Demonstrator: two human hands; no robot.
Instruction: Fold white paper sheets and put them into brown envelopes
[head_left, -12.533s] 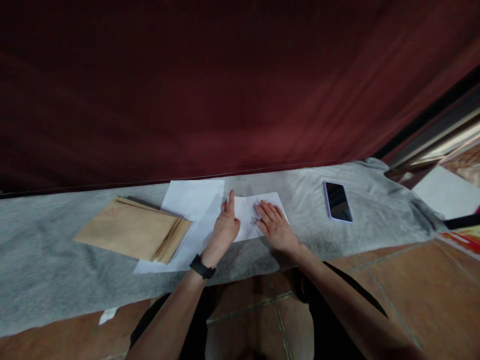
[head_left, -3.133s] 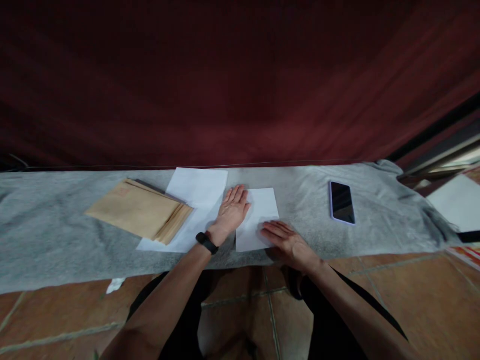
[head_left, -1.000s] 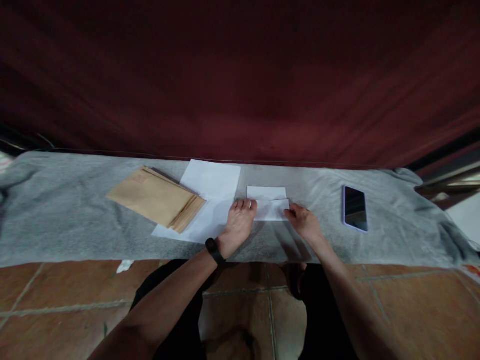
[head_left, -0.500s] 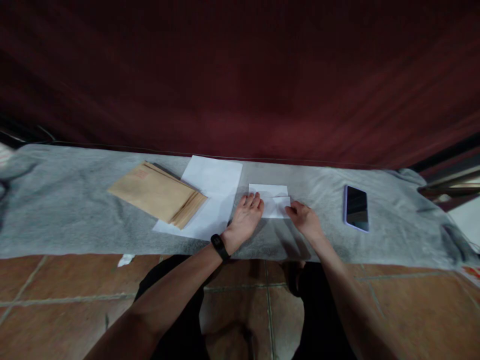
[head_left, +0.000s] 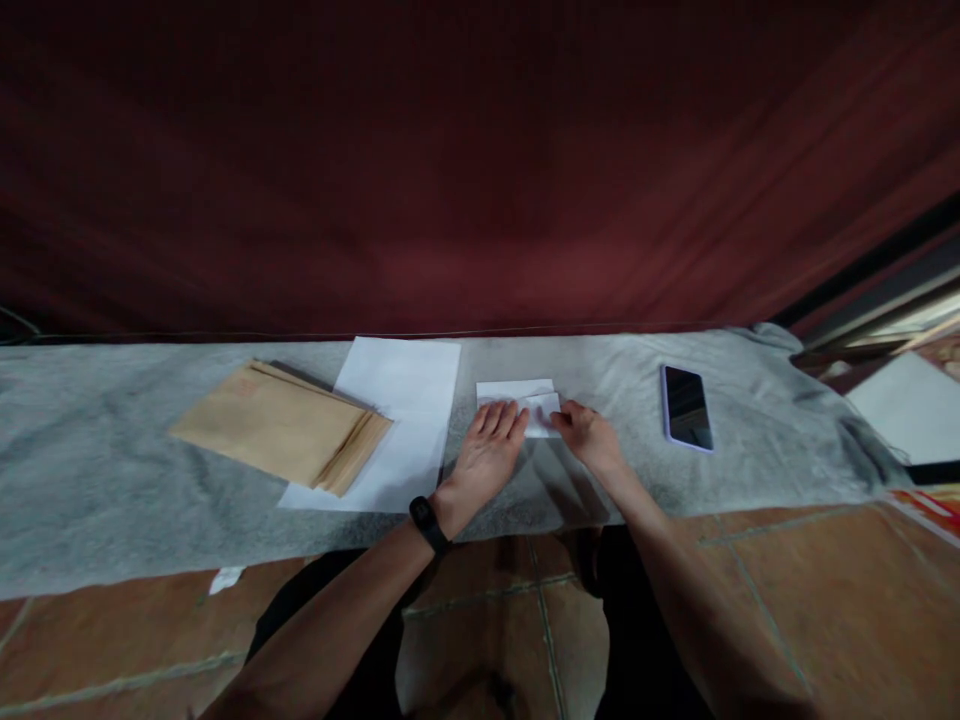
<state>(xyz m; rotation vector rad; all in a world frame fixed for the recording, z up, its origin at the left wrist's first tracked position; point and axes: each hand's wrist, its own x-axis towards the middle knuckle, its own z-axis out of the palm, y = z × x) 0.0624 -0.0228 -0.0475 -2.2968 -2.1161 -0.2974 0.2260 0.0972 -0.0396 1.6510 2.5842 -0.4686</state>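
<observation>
A small folded sheet of white paper [head_left: 541, 408] lies on the grey cloth in front of me, its upper layer slightly askew over the lower one. My left hand [head_left: 489, 440] rests flat on the paper's left part, fingers stretched out, a black band on the wrist. At the right edge my right hand [head_left: 586, 432] pinches the paper between thumb and bent fingers. Left of my hands, larger white sheets [head_left: 409, 380] lie partly under a stack of brown envelopes [head_left: 277, 425].
A phone [head_left: 688, 408] in a purple case lies to the right on the grey cloth [head_left: 97, 480]. Dark red fabric [head_left: 480, 180] hangs behind the bench. A white scrap [head_left: 226, 578] is on the tiled floor [head_left: 112, 640], and a white board-like item [head_left: 911, 405] stands far right.
My view has turned a little to the right. My left hand has slid rightward across the folded paper, closer to my right hand, which still pinches the edge.
</observation>
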